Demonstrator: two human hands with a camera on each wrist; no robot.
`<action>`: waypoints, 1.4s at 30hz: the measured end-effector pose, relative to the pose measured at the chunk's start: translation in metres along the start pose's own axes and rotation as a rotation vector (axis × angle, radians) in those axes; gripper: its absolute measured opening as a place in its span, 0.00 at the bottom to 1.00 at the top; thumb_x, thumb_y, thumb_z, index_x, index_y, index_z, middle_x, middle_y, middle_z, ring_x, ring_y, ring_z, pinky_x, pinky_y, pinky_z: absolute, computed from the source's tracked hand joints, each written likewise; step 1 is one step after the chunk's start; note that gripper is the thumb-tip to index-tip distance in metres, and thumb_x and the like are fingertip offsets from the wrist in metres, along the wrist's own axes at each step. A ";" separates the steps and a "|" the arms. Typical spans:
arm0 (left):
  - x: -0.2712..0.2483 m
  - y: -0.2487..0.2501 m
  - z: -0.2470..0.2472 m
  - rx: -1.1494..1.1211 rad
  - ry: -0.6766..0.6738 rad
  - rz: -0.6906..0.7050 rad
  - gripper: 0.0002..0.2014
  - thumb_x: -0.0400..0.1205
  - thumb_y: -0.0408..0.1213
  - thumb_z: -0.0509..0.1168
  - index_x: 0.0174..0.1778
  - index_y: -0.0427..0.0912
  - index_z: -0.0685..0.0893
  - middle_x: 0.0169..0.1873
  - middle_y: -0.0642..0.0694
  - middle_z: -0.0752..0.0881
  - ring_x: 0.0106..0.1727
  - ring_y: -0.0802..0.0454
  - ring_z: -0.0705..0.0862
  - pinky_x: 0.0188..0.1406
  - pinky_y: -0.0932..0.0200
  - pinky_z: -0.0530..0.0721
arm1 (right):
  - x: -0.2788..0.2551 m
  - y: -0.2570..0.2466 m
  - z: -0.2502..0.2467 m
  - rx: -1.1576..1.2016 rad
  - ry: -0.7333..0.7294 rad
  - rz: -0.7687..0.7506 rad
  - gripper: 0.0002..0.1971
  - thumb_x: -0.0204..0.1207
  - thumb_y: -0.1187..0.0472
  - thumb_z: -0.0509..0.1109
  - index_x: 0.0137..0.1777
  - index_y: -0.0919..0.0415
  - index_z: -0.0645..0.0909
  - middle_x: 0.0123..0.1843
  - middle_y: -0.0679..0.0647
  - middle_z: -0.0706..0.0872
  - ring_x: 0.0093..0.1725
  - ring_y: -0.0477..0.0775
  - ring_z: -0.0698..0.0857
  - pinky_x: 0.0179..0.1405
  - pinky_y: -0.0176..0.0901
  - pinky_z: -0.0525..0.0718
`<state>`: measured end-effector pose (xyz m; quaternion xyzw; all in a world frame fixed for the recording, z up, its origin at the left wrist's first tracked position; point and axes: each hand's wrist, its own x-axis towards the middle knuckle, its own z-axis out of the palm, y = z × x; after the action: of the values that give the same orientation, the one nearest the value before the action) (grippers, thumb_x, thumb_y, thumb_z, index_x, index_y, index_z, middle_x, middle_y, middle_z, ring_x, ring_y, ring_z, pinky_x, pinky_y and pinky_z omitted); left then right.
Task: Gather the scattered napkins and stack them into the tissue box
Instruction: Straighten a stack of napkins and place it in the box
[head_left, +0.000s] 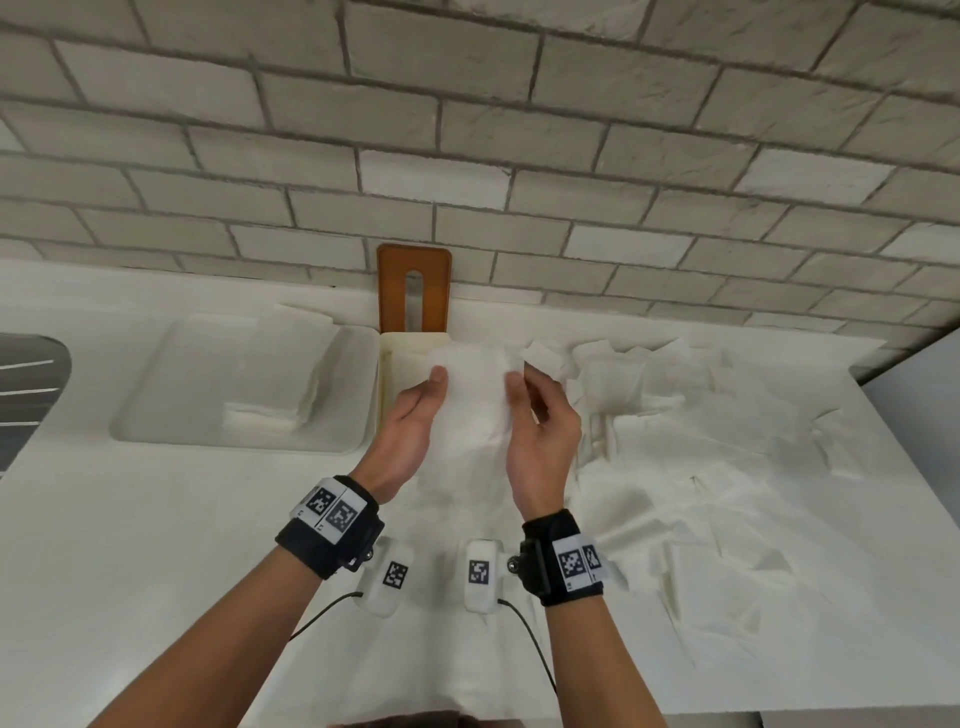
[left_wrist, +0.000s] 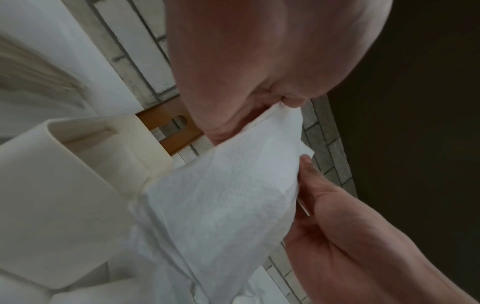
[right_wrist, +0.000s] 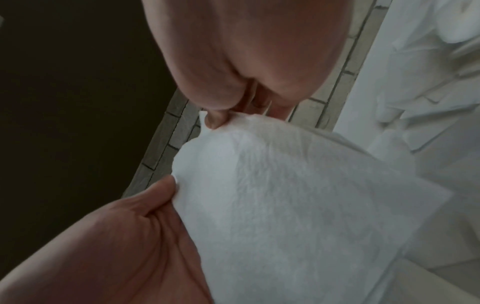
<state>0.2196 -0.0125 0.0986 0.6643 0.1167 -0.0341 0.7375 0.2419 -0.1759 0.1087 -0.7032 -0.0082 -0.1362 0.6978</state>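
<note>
Both hands had one napkin pinched by its top corners, left hand and right hand equally near, sheet hanging long axis near-to-far. Tissue box sat right behind and under it, just past fingertips, so short move forward-down imo. Box contents hidden by sheet. Loose napkins piled right on table; folded stack in tray left.
</note>
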 end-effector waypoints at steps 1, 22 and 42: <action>0.001 0.000 -0.004 -0.036 0.001 -0.023 0.42 0.80 0.80 0.60 0.79 0.52 0.83 0.76 0.54 0.86 0.81 0.54 0.80 0.87 0.41 0.71 | 0.001 -0.002 0.003 0.015 0.018 -0.009 0.07 0.86 0.58 0.78 0.59 0.59 0.89 0.52 0.51 0.92 0.54 0.47 0.90 0.56 0.36 0.86; 0.034 0.033 -0.022 0.003 0.019 -0.058 0.38 0.84 0.77 0.50 0.72 0.52 0.87 0.61 0.50 0.95 0.66 0.51 0.92 0.75 0.41 0.84 | 0.048 0.012 0.042 -0.041 -0.212 0.142 0.09 0.80 0.52 0.84 0.46 0.52 0.86 0.46 0.45 0.92 0.41 0.49 0.85 0.47 0.48 0.83; 0.036 -0.022 -0.074 0.651 0.425 0.229 0.21 0.85 0.31 0.72 0.74 0.39 0.79 0.66 0.43 0.84 0.65 0.46 0.83 0.65 0.50 0.83 | 0.025 0.053 0.104 -0.967 -0.807 0.278 0.21 0.91 0.65 0.64 0.82 0.63 0.73 0.77 0.67 0.77 0.72 0.70 0.84 0.75 0.59 0.84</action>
<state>0.2408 0.0620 0.0627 0.8640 0.1750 0.1512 0.4473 0.2952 -0.0793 0.0627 -0.9287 -0.1164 0.2423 0.2555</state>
